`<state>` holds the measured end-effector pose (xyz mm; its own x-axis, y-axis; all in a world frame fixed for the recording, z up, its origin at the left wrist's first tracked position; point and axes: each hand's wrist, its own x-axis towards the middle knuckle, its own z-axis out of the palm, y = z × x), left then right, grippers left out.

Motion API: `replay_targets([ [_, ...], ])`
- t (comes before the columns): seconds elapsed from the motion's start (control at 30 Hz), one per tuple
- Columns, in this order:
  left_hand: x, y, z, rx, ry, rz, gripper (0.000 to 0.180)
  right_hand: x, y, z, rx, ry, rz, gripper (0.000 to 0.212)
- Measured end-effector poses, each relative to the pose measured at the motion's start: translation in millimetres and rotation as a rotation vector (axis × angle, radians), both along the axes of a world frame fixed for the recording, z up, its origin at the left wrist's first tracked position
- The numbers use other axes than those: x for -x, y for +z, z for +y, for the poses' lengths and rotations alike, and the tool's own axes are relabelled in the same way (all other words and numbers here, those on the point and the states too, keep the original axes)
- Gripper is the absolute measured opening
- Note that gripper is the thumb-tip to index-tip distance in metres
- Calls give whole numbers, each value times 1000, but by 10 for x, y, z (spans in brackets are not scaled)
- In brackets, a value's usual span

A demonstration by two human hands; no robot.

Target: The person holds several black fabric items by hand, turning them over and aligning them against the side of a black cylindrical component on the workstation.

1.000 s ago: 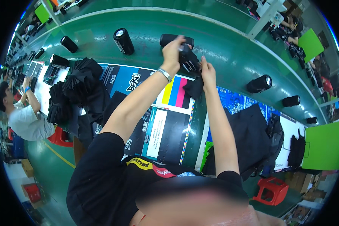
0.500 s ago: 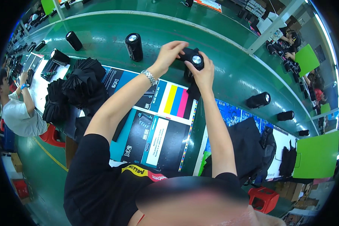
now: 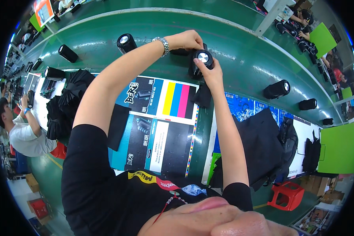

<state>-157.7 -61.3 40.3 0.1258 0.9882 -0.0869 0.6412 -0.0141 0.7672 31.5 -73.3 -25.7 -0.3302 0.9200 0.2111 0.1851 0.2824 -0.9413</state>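
Green and glossy, the long conveyor belt [image 3: 240, 59] curves across the head view, with black cylindrical speakers standing or lying along it at intervals: one upright [image 3: 126, 42] just left of the person's left forearm, one on its side [image 3: 277, 89] to the right, and more trailing off toward either rim. Nearer the body lies a printed packaging sheet [image 3: 157, 122] with colour bars, a heap of black fabric pouches [image 3: 65, 104] to its left, and more dark pouches [image 3: 259, 145] to the right. At the far edge of the sheet both arms meet on one black cylindrical speaker [image 3: 200, 63]. It is tilted so that its silver end cap faces the camera, its long axis running down and away toward the belt. The right hand [image 3: 209, 74] grips it from below and from the near side, fingers curled round the barrel with the thumb pressed up beside the cap (a dark pouch [image 3: 203, 95] hangs from under this hand). The left hand [image 3: 188, 40] comes over from the far left, fingers bent and pressed against the upper far side of the body; whether they pinch fabric or only the casing cannot be told. Another person in a white shirt [image 3: 23, 135] works at the left rim.
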Motion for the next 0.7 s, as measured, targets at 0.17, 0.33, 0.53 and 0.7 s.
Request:
replay_targets([
  [0.17, -361, 153, -42, -662, -166, 588, 18, -153, 88, 60, 80, 9, -42, 71],
  [0.33, -317, 48, 22, -829, -172, 398, 27, -191, 89, 96, 101, 36, -49, 62],
  [0.53, -304, 203, 109, 75, 110, 418, 51, -263, 17, 142, 100, 31, -34, 62],
  [0.7, -218, 224, 217, 136, 39, 2, 29, -335, 17, 127, 99, 15, 13, 70],
])
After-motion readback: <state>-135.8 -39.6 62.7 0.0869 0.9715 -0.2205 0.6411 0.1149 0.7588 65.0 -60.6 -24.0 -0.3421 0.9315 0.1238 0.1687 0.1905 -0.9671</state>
